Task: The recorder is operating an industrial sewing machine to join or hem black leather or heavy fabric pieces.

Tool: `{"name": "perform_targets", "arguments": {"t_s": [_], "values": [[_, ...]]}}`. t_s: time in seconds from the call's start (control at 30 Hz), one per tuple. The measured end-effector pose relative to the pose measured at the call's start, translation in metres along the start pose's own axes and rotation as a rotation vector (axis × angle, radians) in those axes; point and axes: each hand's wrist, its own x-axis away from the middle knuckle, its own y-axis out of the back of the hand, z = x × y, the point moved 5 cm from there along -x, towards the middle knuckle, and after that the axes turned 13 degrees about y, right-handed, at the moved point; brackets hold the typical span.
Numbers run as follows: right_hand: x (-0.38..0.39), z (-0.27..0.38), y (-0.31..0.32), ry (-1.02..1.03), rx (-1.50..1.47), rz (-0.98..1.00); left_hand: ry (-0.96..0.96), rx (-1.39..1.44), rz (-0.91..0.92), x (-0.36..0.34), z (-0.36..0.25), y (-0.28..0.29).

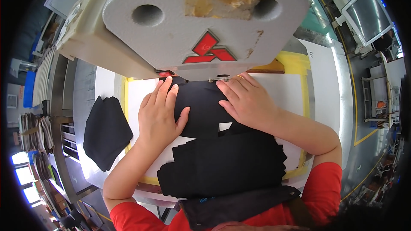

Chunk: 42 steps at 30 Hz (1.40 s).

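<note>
A black fabric piece (199, 109) lies flat on the white work surface, its far edge under the head of a white industrial sewing machine (162, 45). Across the fabric's left side my left hand (159, 109) rests flat, fingers apart and pointing away from me. My right hand (248, 102) lies on the right side, fingers stretched toward the far edge and thumb apart. Both hands are open and press on the cloth without gripping it. Nearer to me are more black fabric pieces (222, 162) with stepped edges. The machine's head hides most of the needle area.
At the left of the table is another black fabric piece (107, 132). Yellow tape (306, 98) borders the white surface (291, 90). A brown wooden-looking strip (269, 67) sits behind my right hand. A monitor (368, 15) stands far right, and stacked sheets (36, 132) far left.
</note>
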Motion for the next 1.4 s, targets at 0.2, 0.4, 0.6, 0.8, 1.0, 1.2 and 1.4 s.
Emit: {"name": "perform_targets", "arguments": {"t_s": [0.2,0.4,0.6,0.8,1.0,1.2,1.4], "values": [[0.001,0.000,0.001,-0.007,-0.015,0.016,-0.049,0.023,0.052,-0.003,-0.015,0.001],[0.010,0.001,0.007,-0.051,0.013,0.077,-0.202,0.174,0.101,-0.007,-0.050,-0.016],[0.030,-0.004,0.014,-0.101,0.066,0.088,-0.188,0.152,0.108,-0.008,-0.051,-0.017],[0.026,-0.003,0.016,-0.085,0.084,0.093,-0.198,0.144,0.111,-0.009,-0.051,-0.015],[0.025,-0.003,0.011,-0.039,0.076,0.119,-0.195,0.116,0.098,-0.010,-0.054,-0.014],[0.026,-0.005,0.011,-0.054,0.039,0.106,-0.180,0.128,0.116,-0.012,-0.055,-0.013],[0.029,-0.005,0.011,-0.059,0.016,0.094,-0.176,0.130,0.108,-0.012,-0.056,-0.011]]}}
